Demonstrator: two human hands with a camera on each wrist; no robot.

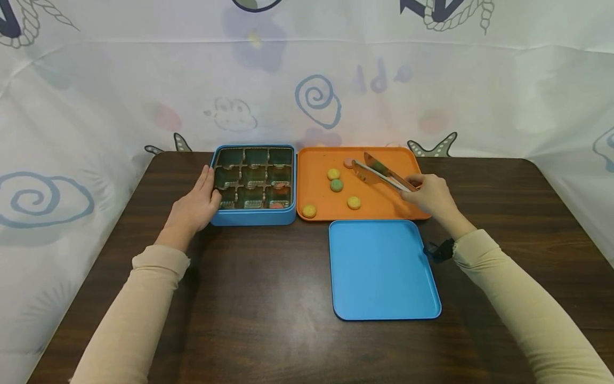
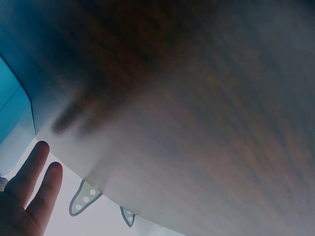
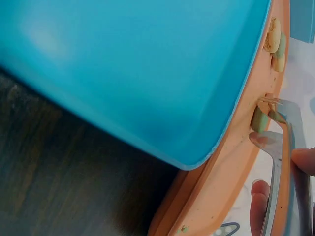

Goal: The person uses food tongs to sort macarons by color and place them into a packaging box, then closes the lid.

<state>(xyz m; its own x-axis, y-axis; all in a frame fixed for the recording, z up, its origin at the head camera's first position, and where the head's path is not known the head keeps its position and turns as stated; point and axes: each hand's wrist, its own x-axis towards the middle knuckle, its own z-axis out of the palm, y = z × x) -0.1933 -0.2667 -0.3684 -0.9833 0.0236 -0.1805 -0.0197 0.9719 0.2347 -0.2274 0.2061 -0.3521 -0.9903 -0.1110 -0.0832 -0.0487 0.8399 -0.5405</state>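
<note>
My right hand (image 1: 429, 194) grips metal tongs (image 1: 390, 177) over an orange tray (image 1: 312, 157). In the right wrist view the tong tips stand either side of a green macaron-like cookie (image 3: 258, 119); I cannot tell whether they squeeze it. On the tray lie a pink cookie (image 1: 348, 162) close to the tips, a green cookie (image 1: 337, 185) and several yellow ones (image 1: 354, 202). With fingers straight, my left hand (image 1: 194, 205) rests against the left side of a blue box (image 1: 254, 217). Inside it is a clear divided insert (image 1: 251, 186), with pinkish pieces (image 1: 276, 205) in its right-hand compartments.
A blue tray or lid (image 1: 386, 272) lies in front of the orange tray, close to its front edge. Box and orange tray stand side by side near the back edge of the dark wooden table (image 1: 254, 304). A printed white cloth (image 1: 192, 90) hangs behind.
</note>
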